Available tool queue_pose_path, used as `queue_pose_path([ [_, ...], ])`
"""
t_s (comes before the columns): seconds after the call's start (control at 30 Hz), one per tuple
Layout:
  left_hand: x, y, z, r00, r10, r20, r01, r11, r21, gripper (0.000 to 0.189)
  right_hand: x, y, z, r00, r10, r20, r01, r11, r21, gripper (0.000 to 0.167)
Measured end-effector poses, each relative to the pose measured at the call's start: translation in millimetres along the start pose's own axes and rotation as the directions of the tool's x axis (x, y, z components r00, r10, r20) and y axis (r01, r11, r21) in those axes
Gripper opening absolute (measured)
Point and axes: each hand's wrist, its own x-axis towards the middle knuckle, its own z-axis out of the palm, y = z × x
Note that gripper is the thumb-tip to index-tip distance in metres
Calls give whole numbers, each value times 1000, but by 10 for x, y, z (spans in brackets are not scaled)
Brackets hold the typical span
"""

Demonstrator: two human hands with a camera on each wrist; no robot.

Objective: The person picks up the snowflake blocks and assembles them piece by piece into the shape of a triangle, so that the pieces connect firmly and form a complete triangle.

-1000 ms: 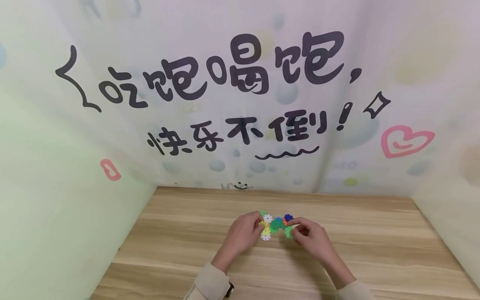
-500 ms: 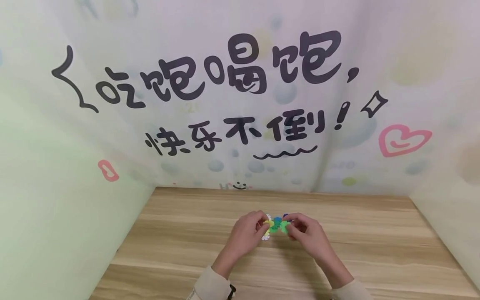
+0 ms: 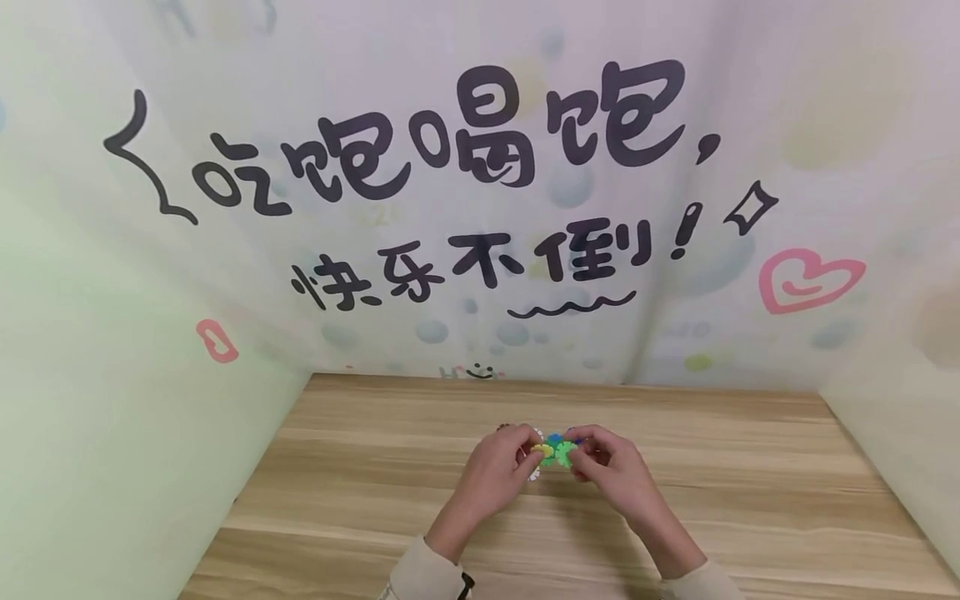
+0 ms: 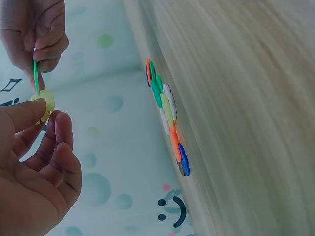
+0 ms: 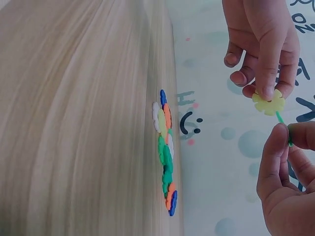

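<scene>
Behind the table (image 3: 337, 500) I read, on the pale backdrop (image 3: 412, 50), black 吃饱喝饱 (image 3: 447, 140), highest; 快乐不倒! (image 3: 486, 265) nearer the table; a smiley (image 3: 479, 375) just over its back edge; a pink heart (image 3: 802, 289) above its right end

In the head view, the table (image 3: 300, 500) is lit with soft, bright light. A faint, fuzzy shadow is seen on the near part of the table, below the right hand (image 3: 618, 462). The wall behind the table (image 3: 420, 333) is shown pale, with a soft grey fold. The wall left of the table (image 3: 90, 450) is tinted a bit green, and it is stretched toward the picture's edge. In both wrist views, everything is made dimmer and bluer. There, the table's wood lines are blurred, while the coloured discs on it (image 4: 167, 105) are shown more clearly.
</scene>
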Motion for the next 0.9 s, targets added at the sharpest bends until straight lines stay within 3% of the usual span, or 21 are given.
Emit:
queue_pose_path([
  [0.9,-35,35,-25,999,37,7,-37,999,-5,4,-9,8,19,1000,22,22,-22,1000,19,20],
])
